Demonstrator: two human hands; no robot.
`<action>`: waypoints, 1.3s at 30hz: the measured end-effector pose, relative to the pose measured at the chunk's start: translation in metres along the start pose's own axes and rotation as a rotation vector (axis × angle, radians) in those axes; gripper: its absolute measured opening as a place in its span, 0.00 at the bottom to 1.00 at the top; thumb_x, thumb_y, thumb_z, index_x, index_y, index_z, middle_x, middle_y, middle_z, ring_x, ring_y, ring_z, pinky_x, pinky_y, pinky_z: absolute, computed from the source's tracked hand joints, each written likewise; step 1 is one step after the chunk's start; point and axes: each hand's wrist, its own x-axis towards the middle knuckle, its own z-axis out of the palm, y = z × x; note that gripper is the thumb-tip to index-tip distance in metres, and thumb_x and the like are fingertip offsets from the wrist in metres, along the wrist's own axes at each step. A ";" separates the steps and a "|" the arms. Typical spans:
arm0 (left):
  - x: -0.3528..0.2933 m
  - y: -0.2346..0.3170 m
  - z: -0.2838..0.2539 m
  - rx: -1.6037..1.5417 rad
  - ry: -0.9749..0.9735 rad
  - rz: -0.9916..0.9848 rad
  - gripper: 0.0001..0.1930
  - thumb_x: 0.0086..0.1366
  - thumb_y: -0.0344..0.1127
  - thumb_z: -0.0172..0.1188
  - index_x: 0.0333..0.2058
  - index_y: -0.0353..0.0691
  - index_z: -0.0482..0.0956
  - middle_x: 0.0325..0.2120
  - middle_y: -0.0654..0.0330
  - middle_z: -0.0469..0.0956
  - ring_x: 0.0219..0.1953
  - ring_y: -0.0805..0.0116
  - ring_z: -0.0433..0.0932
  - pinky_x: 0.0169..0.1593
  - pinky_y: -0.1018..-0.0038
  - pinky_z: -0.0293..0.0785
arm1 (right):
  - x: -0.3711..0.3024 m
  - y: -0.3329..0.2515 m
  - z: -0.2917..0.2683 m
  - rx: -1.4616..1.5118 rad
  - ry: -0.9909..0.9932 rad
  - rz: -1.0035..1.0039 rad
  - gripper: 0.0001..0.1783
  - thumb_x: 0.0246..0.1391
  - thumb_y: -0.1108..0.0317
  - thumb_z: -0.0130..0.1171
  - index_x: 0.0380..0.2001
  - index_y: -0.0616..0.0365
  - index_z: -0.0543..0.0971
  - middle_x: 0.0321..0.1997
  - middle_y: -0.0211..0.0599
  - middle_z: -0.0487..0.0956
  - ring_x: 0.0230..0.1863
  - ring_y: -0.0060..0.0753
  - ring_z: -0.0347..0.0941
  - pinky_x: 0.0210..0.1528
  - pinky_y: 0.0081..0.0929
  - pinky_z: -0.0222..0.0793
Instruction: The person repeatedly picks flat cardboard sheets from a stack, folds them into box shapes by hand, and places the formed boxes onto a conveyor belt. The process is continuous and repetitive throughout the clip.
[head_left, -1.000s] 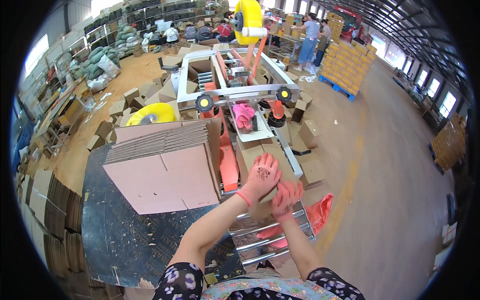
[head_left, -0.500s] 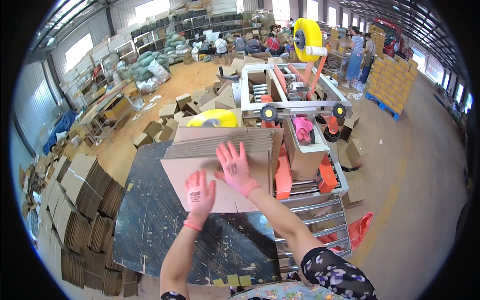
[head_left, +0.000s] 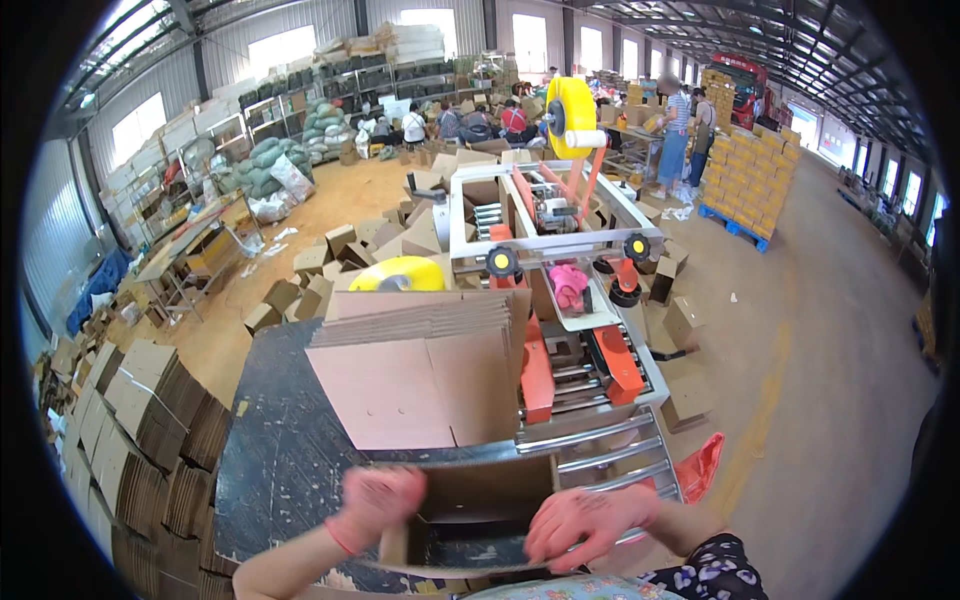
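Close in front of me, an opened-out cardboard box (head_left: 480,490) stands at the near edge of the dark table (head_left: 270,430), its inside and the tabletop through it showing. My left hand (head_left: 378,500), in a pink glove and slightly blurred, grips the box at its left side. On the right side, my right hand (head_left: 590,520), gloved alike, has its bent fingers over the box wall. Just beyond both hands, a stack of folded flat cartons (head_left: 410,395) leans upright on the table.
Right of the table runs a roller conveyor (head_left: 610,450) into a carton taping machine (head_left: 560,215) with orange side guides and a yellow tape roll (head_left: 567,118). Bundled flat cartons (head_left: 150,430) stand at left. Loose boxes lie behind. Several people work farther off, near a loaded pallet (head_left: 750,190).
Both hands have left the carton stack and come toward me, now on an opened box. The box between the orange guides is gone from there. My view has shifted.
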 end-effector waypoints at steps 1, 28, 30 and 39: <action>-0.004 0.036 -0.002 0.404 -0.164 0.256 0.19 0.63 0.44 0.57 0.13 0.47 0.75 0.12 0.64 0.75 0.14 0.63 0.74 0.21 0.64 0.67 | 0.014 0.005 0.009 -0.015 -0.098 0.007 0.13 0.61 0.65 0.55 0.25 0.61 0.75 0.27 0.38 0.76 0.31 0.39 0.74 0.33 0.35 0.70; 0.231 0.156 0.070 -0.902 -0.579 -0.014 0.27 0.67 0.49 0.56 0.59 0.41 0.66 0.42 0.48 0.78 0.46 0.57 0.77 0.50 0.65 0.71 | -0.169 -0.016 0.115 -1.231 1.511 0.586 0.16 0.55 0.66 0.53 0.45 0.59 0.77 0.52 0.49 0.74 0.57 0.53 0.67 0.62 0.58 0.55; 0.274 0.188 0.168 -0.737 -0.274 0.187 0.16 0.67 0.39 0.53 0.49 0.38 0.70 0.37 0.48 0.76 0.43 0.48 0.74 0.47 0.59 0.71 | -0.182 0.015 0.098 -1.429 1.512 0.584 0.16 0.57 0.65 0.51 0.47 0.59 0.76 0.54 0.49 0.73 0.57 0.54 0.66 0.63 0.58 0.53; 0.214 0.106 0.146 -0.386 0.201 0.335 0.13 0.59 0.36 0.59 0.41 0.37 0.76 0.39 0.54 0.77 0.44 0.53 0.75 0.51 0.60 0.70 | -0.104 0.168 -0.052 -1.524 1.462 0.622 0.21 0.56 0.66 0.55 0.53 0.58 0.74 0.60 0.47 0.70 0.65 0.52 0.61 0.71 0.55 0.41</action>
